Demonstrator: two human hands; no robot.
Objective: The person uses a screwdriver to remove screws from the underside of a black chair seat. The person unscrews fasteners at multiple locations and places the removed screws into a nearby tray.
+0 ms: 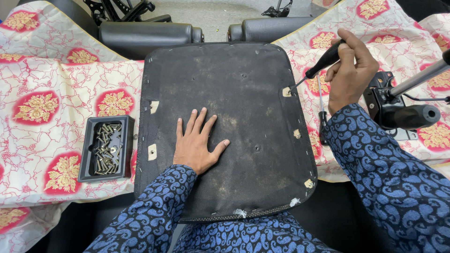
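— Right, what's nearest?

— The left hand [197, 143], fingers spread and gripping nothing, pressed flat on the middle of the upturned black seat base [243, 178].

— And the other?

— The right hand [349, 70] is closed round the black handle of a screwdriver [315, 70], its tip at the cut-out on the base's right edge.

— How far along, would you say?

— Early or midway, I'd judge: the cut-outs along both side edges look bare, and the black tray of screws [106, 149] on the patterned cloth [42, 126] left of the base is well filled.

— Anything unclear?

— Whether a screw sits under the tip. The metal seat mechanism [398, 105] at the right is cut off; the two armrest pads [150, 33] lie beyond the far edge.
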